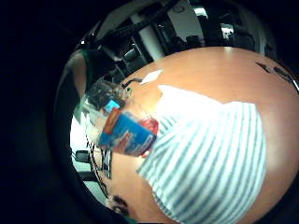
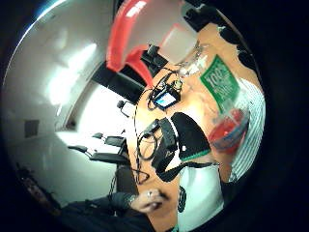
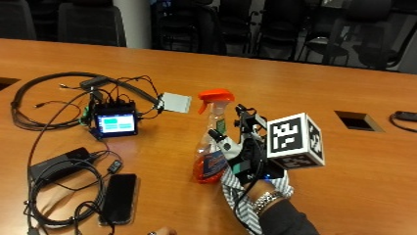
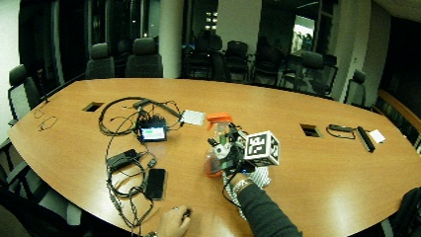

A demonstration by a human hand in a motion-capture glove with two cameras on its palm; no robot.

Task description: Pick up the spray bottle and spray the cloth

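A clear spray bottle [image 3: 210,147] with an orange trigger head and orange liquid at its base stands upright on the wooden table. My gloved right hand [image 3: 246,155] is right beside it on its right, fingers stretched up along the neck and not curled round it; whether they touch is unclear. The thumb side palm view has the bottle [image 2: 226,126] close to the palm. A white cloth with grey stripes [image 3: 238,209] lies flat on the table under my wrist and next to the bottle's base. In the little finger side palm view the cloth [image 1: 210,158] lies beside the bottle [image 1: 127,133].
Left of the bottle are a small lit screen device [image 3: 116,122] with tangled cables, a power brick [image 3: 55,164] and a dark phone [image 3: 118,196]. A white card [image 3: 176,102] lies behind the bottle. A cutout [image 3: 355,120] sits right. A bare hand [image 4: 172,222] rests near the table's front edge.
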